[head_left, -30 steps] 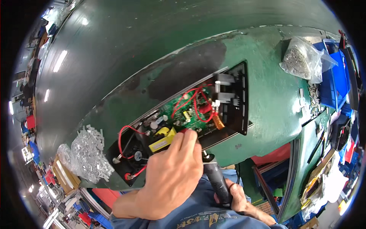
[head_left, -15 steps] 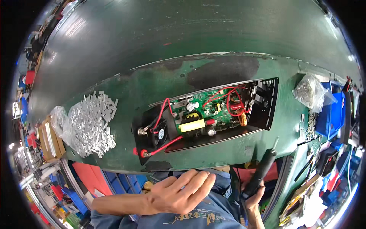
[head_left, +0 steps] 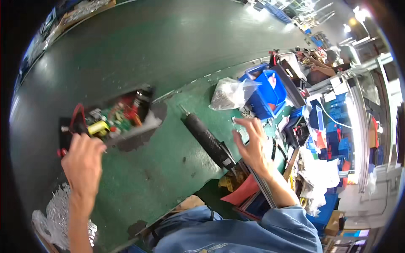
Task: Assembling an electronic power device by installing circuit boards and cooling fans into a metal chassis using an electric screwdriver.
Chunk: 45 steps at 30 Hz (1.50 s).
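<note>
An open black metal case with a green circuit board [head_left: 120, 120], red wires and a yellow-wrapped part lies at the left, blurred by motion. My left hand [head_left: 82, 162] is closed at its near-left edge, with its fingertips partly hidden against the case. A black electric screwdriver [head_left: 209, 141] rests on the bench, its bit pointing away to the far left. My right hand [head_left: 255, 147] hovers to the right of the screwdriver, thumb and fingers apart, holding nothing. Small metal parts [head_left: 247, 113] lie beyond its fingertips.
A clear bag of small parts [head_left: 230, 95] stands beside blue bins [head_left: 270, 95] at the right. Pliers [head_left: 278, 147] lie near the right forearm. Silvery pieces in a plastic bag [head_left: 63, 217] sit at the lower left. Other people's hands [head_left: 318, 65] show far right.
The screwdriver has left my right hand and lies on the bench. The case has shifted away past the dark stain, with my left hand now at it. The view has turned right.
</note>
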Tool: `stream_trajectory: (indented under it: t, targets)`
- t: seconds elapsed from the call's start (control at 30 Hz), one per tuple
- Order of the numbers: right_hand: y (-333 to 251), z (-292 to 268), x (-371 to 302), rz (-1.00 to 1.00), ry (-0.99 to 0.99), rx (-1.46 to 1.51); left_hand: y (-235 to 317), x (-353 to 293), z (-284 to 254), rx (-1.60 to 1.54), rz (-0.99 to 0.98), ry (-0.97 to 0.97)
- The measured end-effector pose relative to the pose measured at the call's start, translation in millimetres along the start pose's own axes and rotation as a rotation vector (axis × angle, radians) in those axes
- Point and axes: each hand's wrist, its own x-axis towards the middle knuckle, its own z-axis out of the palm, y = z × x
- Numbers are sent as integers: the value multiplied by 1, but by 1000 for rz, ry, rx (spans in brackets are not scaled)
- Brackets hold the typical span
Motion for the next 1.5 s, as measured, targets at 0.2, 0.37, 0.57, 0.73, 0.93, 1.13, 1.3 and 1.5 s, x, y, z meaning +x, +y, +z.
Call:
stream_trajectory:
  t: [0.2,0.37,0.57,0.73,0.93,1.13,1.3,1.5]
  targets:
    - [139,-51,79,-54,305,-391,-97,34,34,200,-327,160]
    - [254,-90,121,39,159,-955,-48,7,31,-14,-277,71]
    - [297,-103,137,135,-89,-976,-29,-51,11,-104,-424,94]
    - [320,-134,156,236,26,-770,-21,-94,0,-168,-486,88]
    - [267,-167,183,261,63,-829,-3,-116,-15,-132,-419,153]
    - [43,-118,146,-264,182,-511,27,-123,-20,-561,-673,133]
    - [-103,-43,67,-641,-20,-129,57,-112,-33,-840,-813,179]
    - [-157,55,3,-956,-213,82,56,-142,-34,-761,-928,338]
